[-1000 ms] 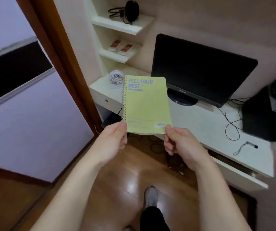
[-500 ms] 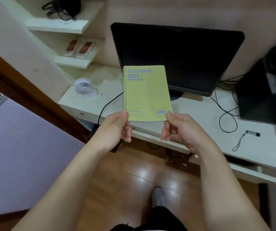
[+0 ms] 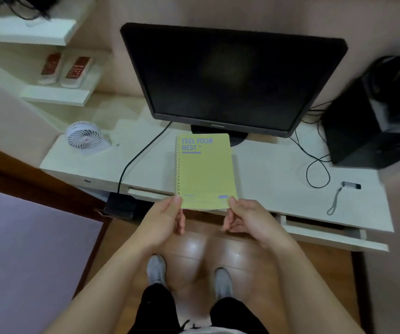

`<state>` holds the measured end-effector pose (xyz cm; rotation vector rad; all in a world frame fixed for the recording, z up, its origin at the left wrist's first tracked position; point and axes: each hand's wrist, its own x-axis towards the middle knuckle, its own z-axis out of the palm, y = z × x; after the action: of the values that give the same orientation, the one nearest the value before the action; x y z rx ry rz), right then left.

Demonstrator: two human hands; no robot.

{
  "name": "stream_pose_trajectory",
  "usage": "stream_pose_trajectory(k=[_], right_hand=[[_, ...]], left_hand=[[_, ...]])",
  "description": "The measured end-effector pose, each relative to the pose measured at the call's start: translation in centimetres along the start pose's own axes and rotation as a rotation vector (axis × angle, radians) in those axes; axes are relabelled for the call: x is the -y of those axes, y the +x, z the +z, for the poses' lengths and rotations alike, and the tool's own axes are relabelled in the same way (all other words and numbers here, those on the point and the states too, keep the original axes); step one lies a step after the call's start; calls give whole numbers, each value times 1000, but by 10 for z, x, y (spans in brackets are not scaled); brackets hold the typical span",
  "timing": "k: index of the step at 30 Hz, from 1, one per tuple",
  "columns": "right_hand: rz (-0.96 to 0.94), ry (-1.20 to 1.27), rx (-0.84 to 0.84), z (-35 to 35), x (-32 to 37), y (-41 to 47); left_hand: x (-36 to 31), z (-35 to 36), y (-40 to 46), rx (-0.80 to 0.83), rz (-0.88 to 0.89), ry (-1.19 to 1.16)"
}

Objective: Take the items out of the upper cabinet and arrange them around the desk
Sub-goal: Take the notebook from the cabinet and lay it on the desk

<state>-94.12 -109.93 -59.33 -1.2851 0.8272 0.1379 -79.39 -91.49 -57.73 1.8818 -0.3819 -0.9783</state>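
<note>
White fan (image 3: 84,135), bench (image 3: 266,169) left end. Left hand (image 3: 164,219) pinching lower-left corner of yellow spiral notebook (image 3: 205,171), held over bench front edge before monitor (image 3: 230,78). Right hand (image 3: 248,219) pinching lower-right corner. USB stick (image 3: 350,185), bench right.

Notebook cover, centre of the frame: the yellow-green spiral notebook (image 3: 206,171) is showing "FEEL YOUR BEST" with a small mark after it, in purple capitals over two lines at its upper left, and a purple bar is running beneath the words.
Notebook lower edge: small print at lower left and a purple oval badge at lower right are staying too blurred to read.
Monitor bezel: a tiny brand mark on the monitor (image 3: 227,78) is showing, illegible.
</note>
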Motion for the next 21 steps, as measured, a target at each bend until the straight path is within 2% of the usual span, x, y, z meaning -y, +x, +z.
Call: stream_pose_trajectory(k=[7,15,21], right_hand=[[100,-55,-104,62,-21,2],[110,16,-217,136,-23,33],[122,46,-263,157,-29,41]], left_hand=[[56,-44,23,124,-90,40],[78,-119,59,208,-24,201],[94,-136,70,263,17,221]])
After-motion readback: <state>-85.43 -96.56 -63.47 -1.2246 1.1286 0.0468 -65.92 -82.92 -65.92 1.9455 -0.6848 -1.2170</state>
